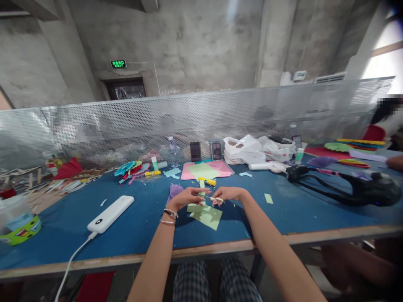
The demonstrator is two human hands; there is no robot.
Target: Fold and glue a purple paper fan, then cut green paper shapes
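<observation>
My left hand (186, 197) and my right hand (227, 194) meet over the blue table (141, 235), both with fingers pinched on a thin stick-like piece (210, 198) held level between them. Right under the hands lie light green paper pieces (206, 216). A folded purple paper piece (174, 191) sits just behind my left hand. A narrow green paper strip (202, 183) stands up behind the hands. Beaded bracelets circle my left wrist.
A white power bank (111, 213) with its cable lies at the left. Pink and green sheets (206, 169), a yellow marker (208, 181), glue sticks, plastic bags (248, 151) and paper fans (355, 147) lie further back. A black strap device (355, 188) is at the right. A perforated metal screen (201, 121) closes the far edge.
</observation>
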